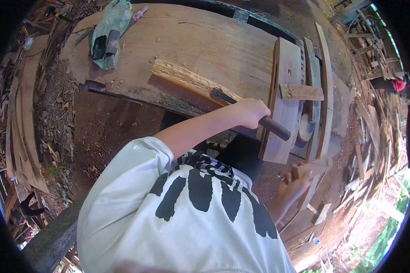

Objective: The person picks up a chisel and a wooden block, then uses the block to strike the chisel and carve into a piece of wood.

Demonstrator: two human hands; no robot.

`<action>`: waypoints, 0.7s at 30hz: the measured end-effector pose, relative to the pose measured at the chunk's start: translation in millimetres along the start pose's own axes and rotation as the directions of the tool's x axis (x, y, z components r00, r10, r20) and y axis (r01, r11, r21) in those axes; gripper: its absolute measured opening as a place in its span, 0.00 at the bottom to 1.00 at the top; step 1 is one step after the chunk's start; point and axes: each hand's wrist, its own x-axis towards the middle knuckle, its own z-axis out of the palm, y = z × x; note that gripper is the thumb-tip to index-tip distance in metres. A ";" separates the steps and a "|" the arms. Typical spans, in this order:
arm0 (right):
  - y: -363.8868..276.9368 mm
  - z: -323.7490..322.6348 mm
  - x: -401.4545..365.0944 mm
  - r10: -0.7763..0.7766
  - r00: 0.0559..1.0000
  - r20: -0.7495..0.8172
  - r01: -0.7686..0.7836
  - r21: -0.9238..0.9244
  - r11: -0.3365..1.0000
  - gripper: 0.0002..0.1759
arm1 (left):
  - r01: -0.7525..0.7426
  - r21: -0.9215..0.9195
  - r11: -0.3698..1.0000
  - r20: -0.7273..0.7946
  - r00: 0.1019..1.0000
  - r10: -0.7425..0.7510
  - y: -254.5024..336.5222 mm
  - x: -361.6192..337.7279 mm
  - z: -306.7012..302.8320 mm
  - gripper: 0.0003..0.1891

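My left hand (253, 112) is closed around a chisel (276, 128), whose dark blade reaches left over a rough-hewn wooden piece (187, 78) on the broad plank surface (205, 32). The dark handle sticks out to the right of the fist. Lower right, my right hand (296, 183) is smeared by motion, with its fingers closed around a wooden block-like tool (318, 166), also blurred. The two hands are apart.
A green plastic bag (111, 20) holding dark objects lies at the back left. Boards (287, 63) and a short wooden piece (301, 92) stand to the right. Wood scraps cover the ground on both sides. Another person (396, 84) is at the far right.
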 end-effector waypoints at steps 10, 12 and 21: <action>-38.9 -54.9 29.8 -0.056 0.998 -0.033 0.056 0.002 0.998 0.25 | -0.046 0.040 0.998 -0.045 0.998 0.048 -1.8 2.1 4.8 0.09; -44.8 -61.3 32.7 -0.020 0.990 -0.141 0.030 0.070 0.997 0.25 | -0.040 0.032 0.999 -0.052 0.998 0.041 -2.5 1.3 8.1 0.08; -27.4 -44.3 19.6 0.042 0.986 -0.161 -0.030 0.079 0.996 0.24 | -0.146 0.356 0.923 -0.382 0.879 0.287 -3.6 -11.0 23.2 0.14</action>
